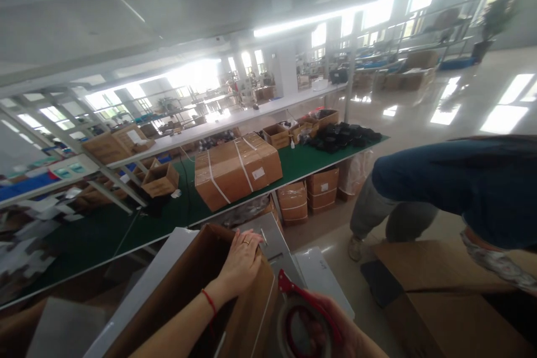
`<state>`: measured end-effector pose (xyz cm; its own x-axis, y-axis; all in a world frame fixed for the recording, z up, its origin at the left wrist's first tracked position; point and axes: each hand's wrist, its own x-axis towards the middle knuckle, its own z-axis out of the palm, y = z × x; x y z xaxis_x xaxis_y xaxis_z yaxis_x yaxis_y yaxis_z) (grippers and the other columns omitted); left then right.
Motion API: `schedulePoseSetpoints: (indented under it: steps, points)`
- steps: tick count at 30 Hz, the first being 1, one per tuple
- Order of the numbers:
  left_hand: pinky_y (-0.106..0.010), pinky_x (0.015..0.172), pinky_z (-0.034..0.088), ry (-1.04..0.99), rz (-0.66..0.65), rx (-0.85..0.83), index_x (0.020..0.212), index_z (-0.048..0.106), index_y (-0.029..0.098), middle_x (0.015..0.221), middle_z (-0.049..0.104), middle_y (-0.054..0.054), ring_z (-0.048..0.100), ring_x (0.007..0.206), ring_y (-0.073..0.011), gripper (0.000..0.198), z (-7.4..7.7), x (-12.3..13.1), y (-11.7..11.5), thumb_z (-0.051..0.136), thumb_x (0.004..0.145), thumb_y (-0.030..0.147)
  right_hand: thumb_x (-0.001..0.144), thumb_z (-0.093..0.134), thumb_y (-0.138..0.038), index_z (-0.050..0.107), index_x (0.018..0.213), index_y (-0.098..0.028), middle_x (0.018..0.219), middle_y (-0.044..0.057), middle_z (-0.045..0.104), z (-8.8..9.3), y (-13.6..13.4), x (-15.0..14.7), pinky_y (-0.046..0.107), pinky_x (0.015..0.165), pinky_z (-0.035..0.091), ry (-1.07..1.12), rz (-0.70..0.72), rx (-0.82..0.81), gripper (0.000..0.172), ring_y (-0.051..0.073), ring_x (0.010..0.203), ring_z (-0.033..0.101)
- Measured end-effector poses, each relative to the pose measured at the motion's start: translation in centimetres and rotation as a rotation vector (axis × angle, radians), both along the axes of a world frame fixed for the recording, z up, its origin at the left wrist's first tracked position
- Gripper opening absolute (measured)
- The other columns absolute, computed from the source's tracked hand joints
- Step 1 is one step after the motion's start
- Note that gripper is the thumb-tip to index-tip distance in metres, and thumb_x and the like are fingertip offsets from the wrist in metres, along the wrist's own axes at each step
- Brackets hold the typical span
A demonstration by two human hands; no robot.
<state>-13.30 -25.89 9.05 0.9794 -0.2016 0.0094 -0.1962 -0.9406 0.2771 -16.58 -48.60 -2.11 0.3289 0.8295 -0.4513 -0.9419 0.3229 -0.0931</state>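
Note:
My left hand (243, 260), with a ring and a red string at the wrist, lies over the upper edge of a cardboard box (247, 313). Its fingers are stretched out flat on the cardboard. This box stands tilted in view, with a dark opening to the left of my hand. Low in the picture my right hand (342, 324) is closed around a red tape dispenser (308, 302) carrying a wide roll of tape. The dispenser is just right of the box, apart from my left hand; some of my right fingers show blurred through the roll.
A strapped carton (239, 168) sits on a green-topped bench (184, 179), near small open boxes (161, 179) and a pile of black items (344, 137). Cartons (323, 190) stand underneath. At right a person in dark blue (453, 184) bends over an open carton (457, 319).

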Motion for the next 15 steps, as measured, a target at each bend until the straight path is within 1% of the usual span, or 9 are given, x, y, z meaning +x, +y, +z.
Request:
schedulePoseSetpoints:
  steps: [2,4,6,8,11,15]
  points:
    - [-0.057,0.125,0.014,-0.047,0.021,0.009,0.112,0.056,0.018,0.127,0.06,-0.01,0.041,0.137,-0.025,0.026,-0.6,-0.1,-0.3,0.041,0.091,0.018,0.096,0.046,-0.04,0.061,0.062,-0.009,0.041,-0.001,0.049,-0.1,0.6,-0.7,0.015,0.037,0.037,0.01,-0.007,-0.01,0.049,0.006,0.032,0.042]
    - [-0.055,0.124,0.018,-0.076,0.029,0.059,0.106,0.057,0.019,0.12,0.061,-0.009,0.045,0.131,-0.0247,0.02,-1.0,-0.2,-0.7,0.041,0.094,0.022,0.096,0.048,-0.041,0.061,0.063,-0.009,0.043,-0.001,0.05,-0.7,1.2,-1.3,0.016,0.039,0.038,0.031,-0.025,0.029,0.048,0.007,0.034,0.044]
    - [-0.054,0.122,0.022,-0.088,0.033,0.116,0.101,0.057,0.018,0.113,0.062,-0.008,0.051,0.121,-0.0241,0.021,-1.0,-0.1,-1.1,0.038,0.097,0.026,0.092,0.056,-0.042,0.061,0.063,-0.01,0.046,-0.001,0.052,-1.4,1.7,-1.9,0.017,0.044,0.043,0.057,-0.034,0.101,0.043,0.007,0.038,0.048]
    - [-0.052,0.121,0.025,-0.098,0.044,0.152,0.098,0.058,0.017,0.109,0.063,-0.008,0.053,0.114,-0.0234,0.025,-0.9,-0.2,-1.6,0.035,0.099,0.028,0.087,0.064,-0.039,0.062,0.066,-0.012,0.05,-0.001,0.056,-1.8,2.2,-2.5,0.017,0.047,0.047,0.06,-0.077,0.13,0.034,0.007,0.042,0.052]
    - [-0.051,0.121,0.024,-0.114,0.061,0.185,0.098,0.058,0.017,0.107,0.063,-0.008,0.053,0.11,-0.0227,0.028,-0.9,-0.3,-2.2,0.033,0.1,0.029,0.083,0.069,-0.035,0.065,0.072,-0.014,0.054,-0.001,0.061,-1.9,2.8,-3.5,0.018,0.05,0.051,0.023,-0.178,0.071,0.024,0.008,0.046,0.056]
    - [-0.047,0.122,0.023,-0.128,0.06,0.214,0.099,0.058,0.017,0.106,0.062,-0.007,0.053,0.11,-0.0218,0.028,-1.2,-0.6,-2.3,0.033,0.1,0.029,0.082,0.07,-0.037,0.068,0.075,-0.015,0.06,0.002,0.066,-2.1,3.5,-4.9,0.02,0.051,0.053,-0.054,-0.223,0.015,0.023,0.011,0.048,0.059]
